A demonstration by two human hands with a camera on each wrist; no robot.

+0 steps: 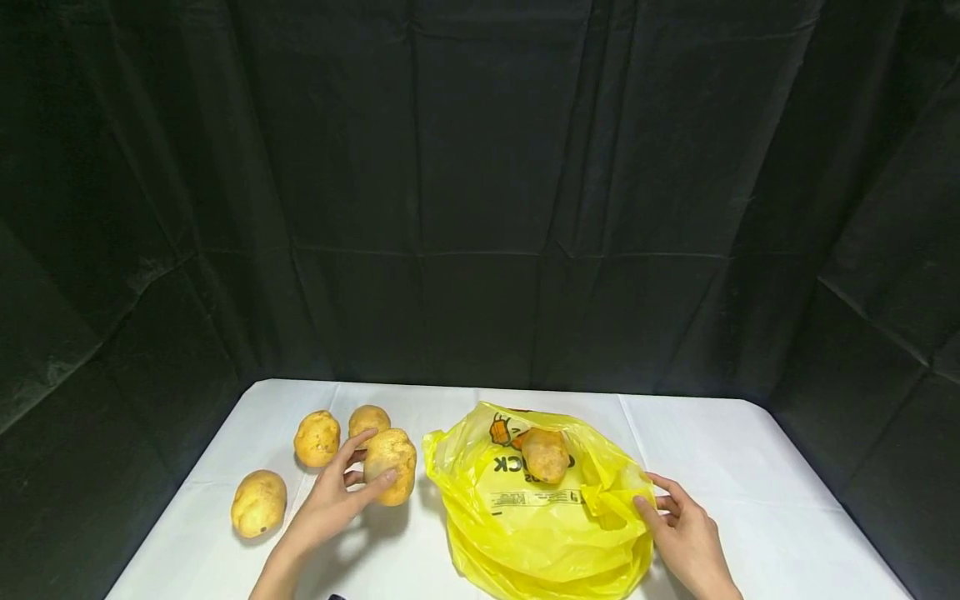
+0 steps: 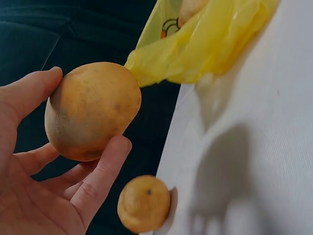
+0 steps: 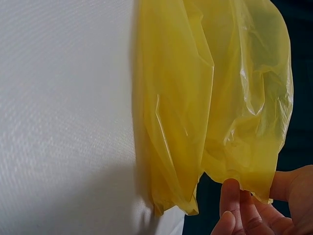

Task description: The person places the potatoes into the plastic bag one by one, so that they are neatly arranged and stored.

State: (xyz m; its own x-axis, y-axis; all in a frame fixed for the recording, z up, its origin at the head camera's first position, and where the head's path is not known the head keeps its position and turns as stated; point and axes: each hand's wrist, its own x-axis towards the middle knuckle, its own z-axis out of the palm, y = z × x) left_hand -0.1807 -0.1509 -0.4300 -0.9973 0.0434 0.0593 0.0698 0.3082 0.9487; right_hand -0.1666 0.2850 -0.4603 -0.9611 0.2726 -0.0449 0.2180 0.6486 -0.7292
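My left hand (image 1: 333,500) grips a potato (image 1: 392,468) between thumb and fingers, raised above the table to the left of a yellow plastic bag (image 1: 525,533). In the left wrist view the held potato (image 2: 95,110) shows a greyish patch, and the bag (image 2: 195,54) lies just beyond it. My right hand (image 1: 686,533) pinches the bag's right rim, which the right wrist view shows between the thumb and fingers (image 3: 252,215). The bag's mouth gapes upward, and one potato (image 1: 545,456) lies inside it against the printed wall.
On the white table (image 1: 757,483), left of the bag, lie a potato (image 1: 258,503) near the left edge, another (image 1: 317,438) farther back, and one (image 1: 369,418) partly behind the held one. A small dark object (image 1: 336,597) shows at the bottom edge. Black cloth (image 1: 480,200) surrounds the table.
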